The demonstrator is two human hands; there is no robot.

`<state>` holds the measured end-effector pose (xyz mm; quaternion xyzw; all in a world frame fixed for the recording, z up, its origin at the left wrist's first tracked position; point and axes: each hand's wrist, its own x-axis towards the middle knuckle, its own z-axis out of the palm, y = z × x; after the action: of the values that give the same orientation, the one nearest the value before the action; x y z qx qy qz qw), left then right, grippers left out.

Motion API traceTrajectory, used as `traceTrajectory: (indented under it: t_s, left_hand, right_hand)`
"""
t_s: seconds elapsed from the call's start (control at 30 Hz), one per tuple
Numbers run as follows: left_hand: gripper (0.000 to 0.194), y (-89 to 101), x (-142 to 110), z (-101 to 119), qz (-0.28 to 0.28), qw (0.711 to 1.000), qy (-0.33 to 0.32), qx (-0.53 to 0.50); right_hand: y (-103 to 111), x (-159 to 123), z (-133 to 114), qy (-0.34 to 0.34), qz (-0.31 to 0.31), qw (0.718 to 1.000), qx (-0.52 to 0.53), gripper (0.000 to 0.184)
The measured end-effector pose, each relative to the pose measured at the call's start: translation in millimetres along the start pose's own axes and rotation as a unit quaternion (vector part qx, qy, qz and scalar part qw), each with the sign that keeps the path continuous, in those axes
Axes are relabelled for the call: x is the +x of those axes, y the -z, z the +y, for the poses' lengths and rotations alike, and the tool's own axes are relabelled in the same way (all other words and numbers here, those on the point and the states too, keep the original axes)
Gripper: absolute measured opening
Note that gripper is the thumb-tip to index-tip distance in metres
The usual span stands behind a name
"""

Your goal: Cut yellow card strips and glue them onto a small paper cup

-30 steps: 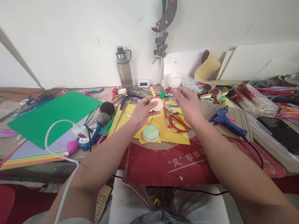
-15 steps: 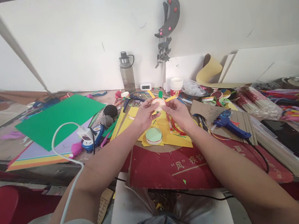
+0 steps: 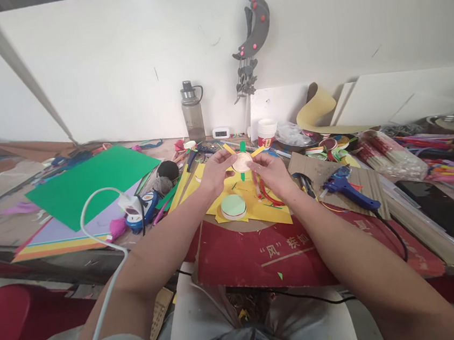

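Observation:
A round, pale paper disc (image 3: 242,162) with yellow and green strips sticking out of its edge is held up over the table. My left hand (image 3: 219,171) pinches its left side, and my right hand (image 3: 268,170) pinches the right side. Beneath them lie yellow paper sheets (image 3: 276,216) with small green scraps on top. A round piece with a light green top (image 3: 233,206) and white side rests on the yellow paper, apart from both hands. Red cord or tubing (image 3: 269,195) lies just below my right hand.
A blue glue gun (image 3: 348,188) lies on cardboard to the right, near a black phone (image 3: 444,209). Green paper (image 3: 94,178) and a white cable (image 3: 95,193) are at left. A bottle (image 3: 193,114) and paper cup (image 3: 267,132) stand behind; red cardboard (image 3: 252,259) covers the front edge.
The disc has turned slightly between my fingers, so more of its pale face and the lower green strip show. My left fingers have drawn in. Everything on the table stays put.

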<state>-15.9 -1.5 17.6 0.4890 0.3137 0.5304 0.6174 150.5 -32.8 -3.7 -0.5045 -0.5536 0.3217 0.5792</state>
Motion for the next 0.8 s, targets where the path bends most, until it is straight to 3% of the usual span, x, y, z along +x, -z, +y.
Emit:
traceTrajectory:
  t_s: [0.57,0.8]
  left_hand:
    - [0.039,-3.6,-0.2,-0.2,0.058,0.997,0.029,-0.051]
    - [0.042,-2.4,-0.2,-0.2,-0.002,0.997,0.067,-0.026]
  right_hand:
    - [0.4,0.2,2.3,0.02,0.009,1.0,-0.007,0.031]
    - [3.5,-0.1,-5.4,0.016,0.013,1.0,0.007,0.032]
